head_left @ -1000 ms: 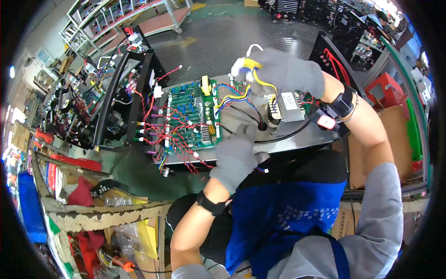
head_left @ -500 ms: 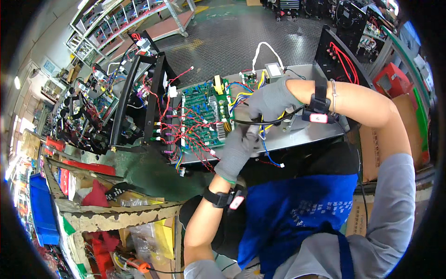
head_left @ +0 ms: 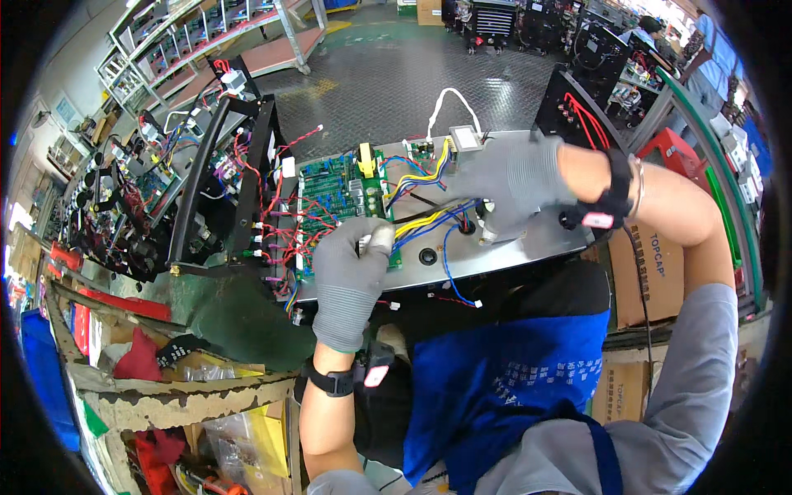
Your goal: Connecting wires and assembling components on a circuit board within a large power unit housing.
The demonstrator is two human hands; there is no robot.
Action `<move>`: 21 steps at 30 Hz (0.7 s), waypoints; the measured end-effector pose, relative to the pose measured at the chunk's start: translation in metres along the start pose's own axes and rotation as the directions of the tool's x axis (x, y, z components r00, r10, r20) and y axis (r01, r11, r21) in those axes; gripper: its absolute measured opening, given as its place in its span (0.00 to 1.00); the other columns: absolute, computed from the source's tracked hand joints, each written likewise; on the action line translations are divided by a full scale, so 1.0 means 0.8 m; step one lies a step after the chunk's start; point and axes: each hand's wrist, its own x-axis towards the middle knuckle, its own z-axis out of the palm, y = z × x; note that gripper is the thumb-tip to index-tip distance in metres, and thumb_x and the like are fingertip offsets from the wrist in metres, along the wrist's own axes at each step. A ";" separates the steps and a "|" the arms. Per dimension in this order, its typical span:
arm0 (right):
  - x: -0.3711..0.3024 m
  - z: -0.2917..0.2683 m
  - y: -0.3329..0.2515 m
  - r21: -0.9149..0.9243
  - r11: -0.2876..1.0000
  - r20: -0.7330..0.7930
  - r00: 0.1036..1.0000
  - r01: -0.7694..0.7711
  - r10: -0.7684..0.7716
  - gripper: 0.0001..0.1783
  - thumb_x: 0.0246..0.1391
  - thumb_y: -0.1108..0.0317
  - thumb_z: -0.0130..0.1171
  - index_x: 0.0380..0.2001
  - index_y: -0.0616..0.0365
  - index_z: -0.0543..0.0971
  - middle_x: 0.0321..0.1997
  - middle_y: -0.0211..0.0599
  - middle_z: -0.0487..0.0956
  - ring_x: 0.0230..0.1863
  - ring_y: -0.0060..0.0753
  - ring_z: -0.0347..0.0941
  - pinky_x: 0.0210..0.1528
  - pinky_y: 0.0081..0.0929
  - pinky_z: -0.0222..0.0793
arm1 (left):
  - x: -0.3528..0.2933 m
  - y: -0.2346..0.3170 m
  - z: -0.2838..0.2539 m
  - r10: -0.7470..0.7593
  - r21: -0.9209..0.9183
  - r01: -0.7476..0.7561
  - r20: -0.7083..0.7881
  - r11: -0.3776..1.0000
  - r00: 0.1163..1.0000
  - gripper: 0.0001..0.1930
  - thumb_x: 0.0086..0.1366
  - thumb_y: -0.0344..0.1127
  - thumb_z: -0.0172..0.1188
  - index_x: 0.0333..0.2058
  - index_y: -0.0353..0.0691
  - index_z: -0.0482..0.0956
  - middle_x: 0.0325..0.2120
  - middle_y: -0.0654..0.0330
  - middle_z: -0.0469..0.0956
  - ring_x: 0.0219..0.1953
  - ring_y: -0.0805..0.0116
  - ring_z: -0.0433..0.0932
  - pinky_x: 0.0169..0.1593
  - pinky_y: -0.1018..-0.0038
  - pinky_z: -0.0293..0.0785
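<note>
Wires [head_left: 424, 224] run from the left hand [head_left: 353, 262], which pinches them, toward the separate right hand [head_left: 513, 183], whose blurred grip I cannot tell.

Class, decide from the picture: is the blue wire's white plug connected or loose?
Loose: the white plug, ending the blue wire, hangs past the near edge of the plate, in no socket.

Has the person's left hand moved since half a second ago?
Yes, leftward: the left hand was mostly right of the green circuit board; now, in this view, it covers the board's lower right part.
</note>
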 end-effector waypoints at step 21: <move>0.082 0.100 -0.094 0.078 0.969 -0.792 0.604 0.235 -0.083 0.13 0.43 0.67 0.59 0.35 0.54 0.73 0.32 0.39 0.73 0.39 0.43 0.71 0.43 0.40 0.66 | 0.010 -0.063 -0.020 -0.104 -0.277 0.189 0.294 0.942 0.950 0.13 0.56 0.22 0.60 0.42 0.33 0.72 0.30 0.60 0.76 0.31 0.76 0.75 0.35 0.78 0.74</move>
